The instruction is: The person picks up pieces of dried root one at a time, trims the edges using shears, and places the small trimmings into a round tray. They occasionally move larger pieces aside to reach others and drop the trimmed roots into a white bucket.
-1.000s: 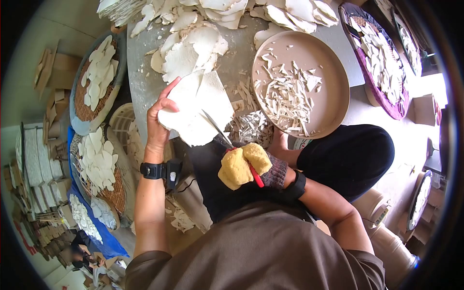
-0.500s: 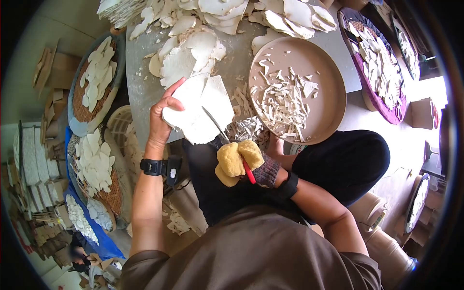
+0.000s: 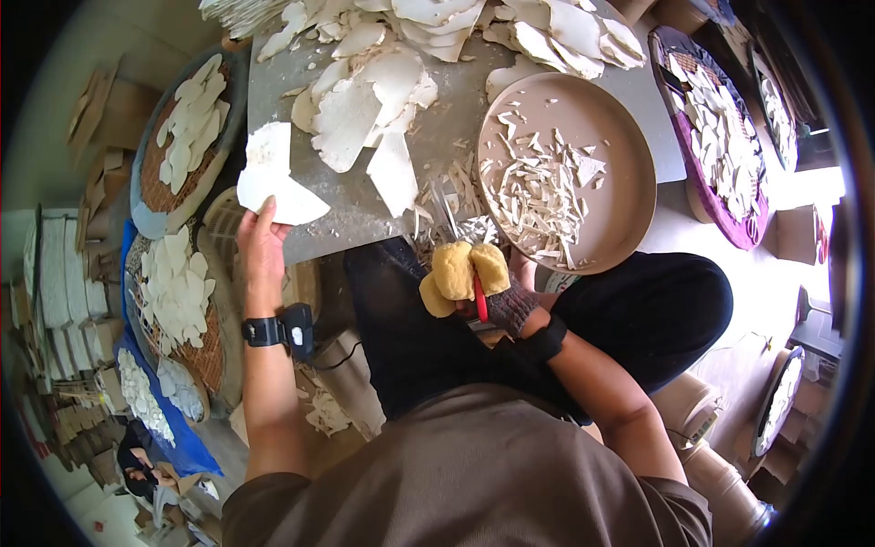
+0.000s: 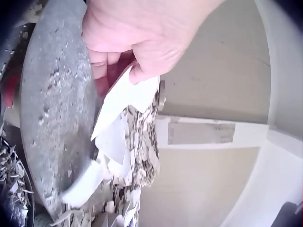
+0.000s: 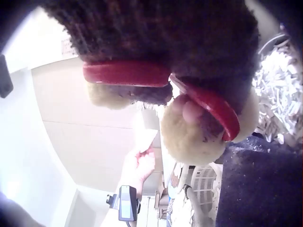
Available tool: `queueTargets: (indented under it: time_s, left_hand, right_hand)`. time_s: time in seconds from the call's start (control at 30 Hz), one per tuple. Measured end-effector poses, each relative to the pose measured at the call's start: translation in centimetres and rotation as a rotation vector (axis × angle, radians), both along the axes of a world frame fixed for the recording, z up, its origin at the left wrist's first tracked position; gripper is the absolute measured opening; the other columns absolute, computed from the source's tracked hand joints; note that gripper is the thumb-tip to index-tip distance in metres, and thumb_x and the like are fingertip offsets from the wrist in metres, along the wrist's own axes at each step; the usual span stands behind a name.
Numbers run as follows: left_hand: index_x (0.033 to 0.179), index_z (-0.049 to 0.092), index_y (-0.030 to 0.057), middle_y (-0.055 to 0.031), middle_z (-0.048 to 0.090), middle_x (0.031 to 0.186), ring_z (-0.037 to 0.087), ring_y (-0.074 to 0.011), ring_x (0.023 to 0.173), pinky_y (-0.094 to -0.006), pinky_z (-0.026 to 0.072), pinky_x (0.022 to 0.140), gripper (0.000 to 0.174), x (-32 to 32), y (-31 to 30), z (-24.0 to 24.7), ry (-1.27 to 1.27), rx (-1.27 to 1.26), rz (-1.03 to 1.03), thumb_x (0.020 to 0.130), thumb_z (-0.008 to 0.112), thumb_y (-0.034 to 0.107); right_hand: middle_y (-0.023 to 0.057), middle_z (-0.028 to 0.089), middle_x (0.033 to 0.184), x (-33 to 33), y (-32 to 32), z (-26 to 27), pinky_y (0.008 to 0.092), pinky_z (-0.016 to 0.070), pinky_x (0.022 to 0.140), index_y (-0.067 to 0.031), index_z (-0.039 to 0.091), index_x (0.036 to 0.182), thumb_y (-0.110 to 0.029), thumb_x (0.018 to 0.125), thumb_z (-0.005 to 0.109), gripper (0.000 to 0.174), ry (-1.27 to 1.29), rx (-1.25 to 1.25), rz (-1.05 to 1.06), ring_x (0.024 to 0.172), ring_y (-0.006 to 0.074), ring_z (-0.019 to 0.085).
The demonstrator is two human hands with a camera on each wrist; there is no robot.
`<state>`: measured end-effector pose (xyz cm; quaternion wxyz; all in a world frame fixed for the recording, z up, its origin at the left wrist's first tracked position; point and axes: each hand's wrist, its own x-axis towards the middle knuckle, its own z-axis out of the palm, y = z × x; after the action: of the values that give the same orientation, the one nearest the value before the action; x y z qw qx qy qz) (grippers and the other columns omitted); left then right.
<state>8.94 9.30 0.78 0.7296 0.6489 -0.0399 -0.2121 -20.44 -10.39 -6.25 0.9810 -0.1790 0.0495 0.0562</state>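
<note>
My left hand [image 3: 262,248] pinches a white flat piece [image 3: 284,199] between thumb and fingers, over the table's left edge; in the left wrist view the thumb lies on the piece [image 4: 118,101]. My right hand [image 3: 492,296], in a dark knitted glove with yellow padding [image 3: 453,271], grips red-handled scissors [image 3: 480,297] whose blades [image 3: 444,208] point toward the table. The right wrist view shows the red handles [image 5: 125,74] around the gloved hand. A pointed white piece [image 3: 393,173] lies on the table near the blades.
A round brown tray [image 3: 629,173] with white strips stands on the right of the metal table [image 3: 319,214]. White sheets [image 3: 437,14] are heaped at the back. More strips lie below the tray's left side. Round baskets [image 3: 211,351] with white pieces flank the table.
My left hand has moved left, away from the scissors, with a smaller white piece in it. The large piece is no longer held at the blades; a pointed piece now lies on the table.
</note>
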Motion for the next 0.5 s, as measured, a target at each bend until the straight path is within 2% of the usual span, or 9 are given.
queueTargets:
  time_s: [0.03,0.07,0.17,0.2,0.3,0.37,0.43,0.47,0.5]
  left_hand:
    - [0.109,0.055,-0.0016,-0.0099,0.063,0.101,0.063,-0.0169,0.087,-0.0306,0.0527,0.075,0.028,0.6,1.0,-0.7,0.041,-0.004,0.011,0.086,0.061,0.015]
    - [0.111,0.054,-0.0014,-0.0103,0.061,0.105,0.062,-0.0176,0.088,-0.0300,0.0527,0.074,0.030,1.0,1.7,-1.1,0.090,0.017,0.002,0.085,0.062,0.012]
    - [0.112,0.052,-0.0026,-0.0104,0.059,0.108,0.061,-0.0186,0.094,-0.0298,0.0507,0.078,0.033,1.0,2.2,-2.2,0.007,0.180,-0.022,0.084,0.063,0.011]
    - [0.113,0.050,-0.0015,-0.0105,0.060,0.105,0.059,-0.0236,0.096,-0.0322,0.0471,0.084,0.037,0.9,1.6,-2.8,-0.205,0.246,0.023,0.080,0.064,0.006]
    - [0.113,0.051,0.0009,-0.0105,0.060,0.100,0.058,-0.0279,0.094,-0.0343,0.0431,0.088,0.040,-1.9,-1.1,-0.4,-1.179,0.907,0.281,0.076,0.065,0.002]
    - [0.094,0.063,0.0033,-0.0088,0.061,0.093,0.058,-0.0246,0.086,-0.0326,0.0438,0.085,0.019,-3.2,-2.9,0.4,-0.975,0.619,-0.039,0.075,0.063,0.001]
    - [0.093,0.065,0.0029,-0.0088,0.062,0.089,0.057,-0.0157,0.080,-0.0285,0.0474,0.070,0.014,-4.6,-5.2,-0.9,-0.709,0.534,-0.204,0.079,0.062,0.007]
    - [0.095,0.065,0.0027,-0.0095,0.062,0.088,0.057,-0.0159,0.075,-0.0291,0.0477,0.065,0.017,-4.9,-6.4,-1.7,-0.697,0.579,-0.216,0.080,0.063,0.010]
    - [0.098,0.063,0.0003,-0.0102,0.062,0.088,0.057,-0.0168,0.072,-0.0294,0.0478,0.064,0.023,-4.9,-7.5,-2.9,-0.700,0.614,-0.212,0.079,0.065,0.013]
  right_hand:
    - [0.0178,0.048,0.126,0.1,0.2,0.2,0.0381,0.0396,0.098,-0.0002,0.042,0.127,-0.041,0.085,0.042,0.058,0.000,-0.007,0.004,0.115,0.0286,0.049]
    - [0.0237,0.048,0.124,0.8,1.1,3.0,0.0447,0.0400,0.097,0.0029,0.041,0.127,-0.062,0.078,0.038,0.081,0.224,-0.281,-0.040,0.112,0.0350,0.050]
    - [0.0261,0.049,0.123,0.4,1.9,3.6,0.0464,0.0370,0.101,0.0071,0.043,0.125,-0.078,0.073,0.037,0.100,0.213,-0.699,-0.057,0.114,0.0371,0.050]
    - [0.0253,0.049,0.123,0.3,1.7,3.6,0.0457,0.0368,0.101,0.0074,0.043,0.124,-0.078,0.074,0.036,0.099,0.157,-0.822,-0.009,0.113,0.0373,0.050]
    - [0.0165,0.057,0.114,-1.8,1.8,0.1,0.0342,0.0441,0.093,0.0006,0.051,0.116,-0.045,0.084,0.052,0.056,-0.032,-0.679,-0.062,0.106,0.0270,0.056]
    - [0.0192,0.054,0.117,-2.4,1.6,-1.0,0.0359,0.0423,0.095,0.0012,0.048,0.120,-0.058,0.080,0.046,0.071,0.019,-0.526,-0.004,0.107,0.0302,0.055]
    - [0.0215,0.052,0.120,-2.5,1.6,0.8,0.0374,0.0404,0.098,0.0017,0.044,0.124,-0.069,0.075,0.040,0.086,0.050,-0.541,0.007,0.108,0.0331,0.053]
    - [0.0207,0.052,0.120,-2.7,1.9,1.0,0.0372,0.0409,0.097,0.0010,0.045,0.122,-0.065,0.077,0.043,0.080,0.037,-0.532,-0.013,0.108,0.0325,0.053]
    - [0.0187,0.053,0.117,-2.3,1.4,2.3,0.0364,0.0428,0.094,-0.0009,0.047,0.119,-0.052,0.081,0.048,0.064,0.010,-0.863,0.074,0.107,0.0302,0.054]
